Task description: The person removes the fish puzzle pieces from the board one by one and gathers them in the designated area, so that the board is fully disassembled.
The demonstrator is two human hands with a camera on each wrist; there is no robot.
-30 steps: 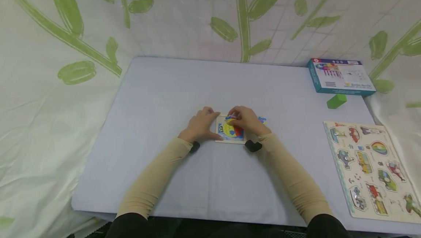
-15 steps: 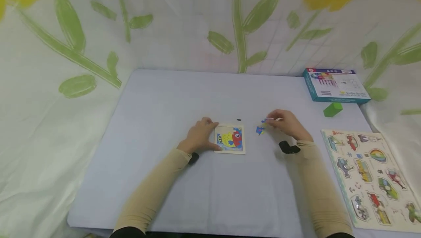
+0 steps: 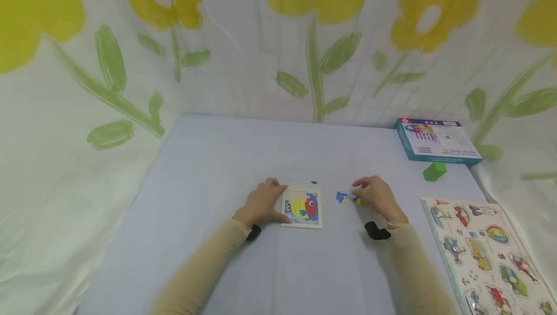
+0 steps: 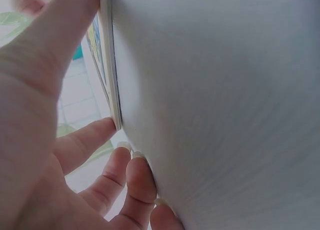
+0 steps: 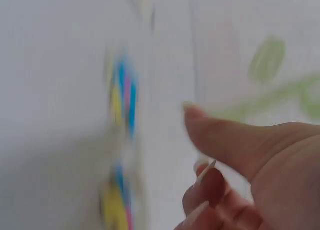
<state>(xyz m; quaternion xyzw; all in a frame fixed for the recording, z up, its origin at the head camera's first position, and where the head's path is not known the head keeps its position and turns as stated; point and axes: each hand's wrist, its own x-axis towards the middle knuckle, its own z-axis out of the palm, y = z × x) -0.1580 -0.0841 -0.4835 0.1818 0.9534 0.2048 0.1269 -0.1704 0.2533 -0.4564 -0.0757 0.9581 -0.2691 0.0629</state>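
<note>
A small square jigsaw puzzle in a pale wooden frame (image 3: 302, 226) lies mid-table, showing a yellow and red fish on blue. My left hand (image 3: 260, 202) holds it by its left side, thumb at the lower corner and index finger at the upper one. In the left wrist view those fingers touch the frame's edge (image 4: 111, 65). To the right lie two loose puzzle pieces, one blue (image 3: 341, 197) and one yellow and blue (image 3: 357, 201). My right hand (image 3: 377, 196) hovers beside the second piece; in the right wrist view nothing sits between its thumb and fingers.
A tiny dark bit (image 3: 314, 182) lies just behind the frame. At the right are a boxed set (image 3: 439, 141), a green block (image 3: 434, 171) and a large vehicle puzzle board (image 3: 461, 237). A flowered curtain (image 3: 243, 83) hangs behind the table.
My right hand has left the puzzle and moved right to the loose pieces, its fingertips now apart. My left hand stays on the frame. The head view has tilted upward.
</note>
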